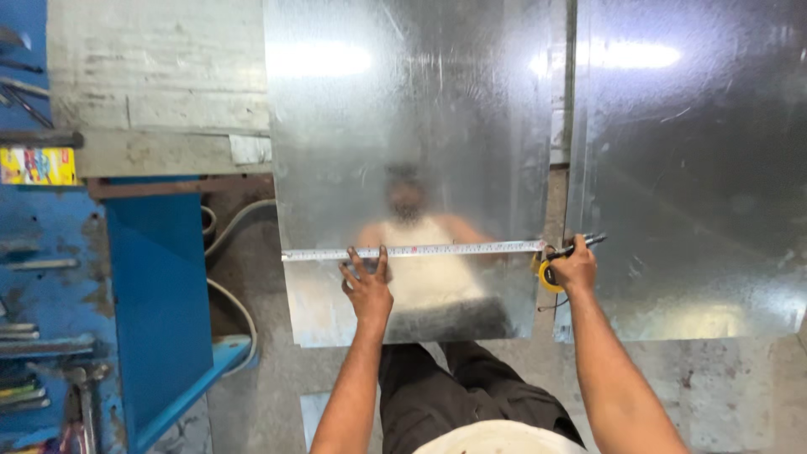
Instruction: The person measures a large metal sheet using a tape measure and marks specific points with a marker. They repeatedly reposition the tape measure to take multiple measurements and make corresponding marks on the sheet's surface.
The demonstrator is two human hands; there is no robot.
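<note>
- While the tape measure blade [412, 250] lies stretched flat across the near metal sheet [403, 126], its long axis runs left to right, from the sheet's left edge to its right edge, tilted very slightly upward toward the right.
- Left hand [367, 286] sits just below the blade near its middle; its grip is spread, fingers fanned out and pressed flat, the fingertips [382, 255] touching the blade and pinning it against the sheet.
- Right hand [574, 267] is at the blade's right end, its grip pressed together around the yellow tape case [546, 276], which peeks out on the left of the fist, just past the sheet's right edge.
- A dark pen [580, 245] rides in the same right grip, sticking out above the knuckles; it points up and to the right, away from the blade's end.
- Left of the left grip, the blade's free end reaches the sheet's left edge, with grey cables [235, 294] on the floor beyond.
- Right of the right grip lies a second metal sheet [689, 168], set just apart from the first by a narrow gap.
- Far left of both grips stands a blue bench [160, 286] with tools [34, 336] on its racks.
</note>
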